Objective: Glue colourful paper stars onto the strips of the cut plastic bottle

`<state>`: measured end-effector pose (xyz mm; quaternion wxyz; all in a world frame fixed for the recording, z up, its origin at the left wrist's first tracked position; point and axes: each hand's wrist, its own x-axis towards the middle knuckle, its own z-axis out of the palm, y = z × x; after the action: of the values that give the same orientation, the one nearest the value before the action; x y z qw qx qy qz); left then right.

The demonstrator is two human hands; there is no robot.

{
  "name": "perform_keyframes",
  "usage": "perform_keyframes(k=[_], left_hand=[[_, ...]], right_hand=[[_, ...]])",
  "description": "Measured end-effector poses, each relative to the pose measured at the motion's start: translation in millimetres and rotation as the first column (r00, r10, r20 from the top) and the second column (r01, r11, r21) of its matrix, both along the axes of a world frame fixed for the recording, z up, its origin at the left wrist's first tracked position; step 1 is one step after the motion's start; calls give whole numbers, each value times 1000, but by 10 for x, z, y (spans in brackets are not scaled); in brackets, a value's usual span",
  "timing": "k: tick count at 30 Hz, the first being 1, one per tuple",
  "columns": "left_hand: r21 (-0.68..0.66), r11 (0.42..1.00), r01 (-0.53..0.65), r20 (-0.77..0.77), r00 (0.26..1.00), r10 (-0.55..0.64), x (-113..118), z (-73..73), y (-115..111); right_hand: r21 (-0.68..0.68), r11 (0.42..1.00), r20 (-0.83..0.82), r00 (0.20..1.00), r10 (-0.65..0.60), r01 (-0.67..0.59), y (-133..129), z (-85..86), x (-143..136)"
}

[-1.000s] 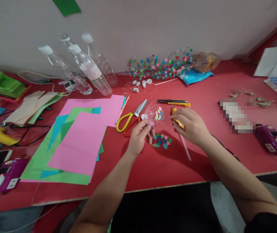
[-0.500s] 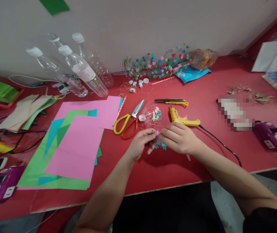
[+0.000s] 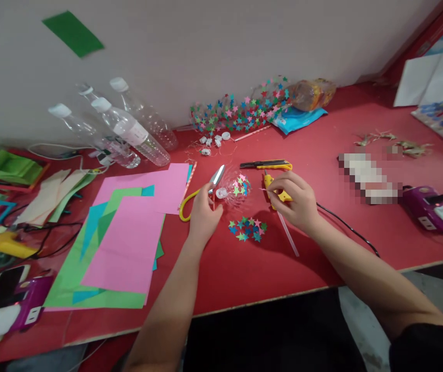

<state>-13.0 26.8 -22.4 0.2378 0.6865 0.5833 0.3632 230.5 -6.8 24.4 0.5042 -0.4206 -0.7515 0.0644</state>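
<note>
My left hand (image 3: pixel 204 214) is over the handles of the scissors (image 3: pixel 217 178), thumb and fingers apart. Its fingertips reach toward the white neck of a clear plastic bottle top (image 3: pixel 221 192), whose cut strips fan out with paper stars (image 3: pixel 241 184) on them. I cannot see a firm grip there. Between the pinched fingertips of my right hand (image 3: pixel 294 199) is a tiny pink piece, apparently a paper star (image 3: pixel 262 189). Partly behind this hand lies the yellow glue gun (image 3: pixel 268 180), with a clear glue stick (image 3: pixel 289 235) below. Loose paper stars (image 3: pixel 247 228) lie in a small pile between my arms.
Coloured paper sheets (image 3: pixel 122 243) lie at left, below several clear bottles (image 3: pixel 136 134). A utility knife (image 3: pixel 271 164) lies above the glue gun. Star-covered clear plastic (image 3: pixel 240 109) rests by the wall. A black cord (image 3: pixel 355 243) runs right toward a purple power strip (image 3: pixel 425 209).
My hands have separated from their meeting point over the loose stars. The left moved up-left to the bottle top; the right moved up-right with the pink piece. The view has shifted slightly.
</note>
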Motion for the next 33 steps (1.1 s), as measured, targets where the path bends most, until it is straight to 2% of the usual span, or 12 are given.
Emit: perform_keyframes(k=[3,7,10,14,16,17,20,22,24,26,30,33], left_hand=[[66,995,69,-152,987,-58,32,-61,92],[89,990,109,-232,969,-86,55,-121,194],[74,994,86,-169,983,-72,12,-174,225],[-5,1000,-2,60,998,2,-48,-220,183],[-62,998,-7,183,983,19,-36,-228,143],[-80,997,-6,228,973,25,-15,-232,122],[-119,993,5,283,959,29,97,-258,68],[-150,989,16,303,953,30,182,-280,41],[-196,980,16,301,952,45,242,-281,16],[-215,976,43,221,975,6,258,-241,-13],[-132,984,121,118,987,-105,164,-61,-85],[-225,966,131,146,984,-100,40,61,-124]], right_hand=[[-2,1000,-11,1000,27,-27,-11,8,-11],[-49,997,-44,998,52,-54,-29,16,-22],[-81,993,-70,994,82,-87,-28,28,-16],[-158,980,-166,981,99,-125,-15,33,-10],[-258,941,-316,940,131,-218,-2,20,-16],[-317,900,-419,895,150,-299,5,8,-23],[-401,709,-698,694,173,-580,27,-43,-62],[-393,616,-779,603,171,-683,37,-82,-98],[-394,586,-793,584,172,-708,42,-114,-131],[-419,575,-779,603,171,-703,45,-134,-153],[-458,572,-744,646,172,-680,47,-145,-150],[-470,569,-729,660,180,-675,47,-138,-134]])
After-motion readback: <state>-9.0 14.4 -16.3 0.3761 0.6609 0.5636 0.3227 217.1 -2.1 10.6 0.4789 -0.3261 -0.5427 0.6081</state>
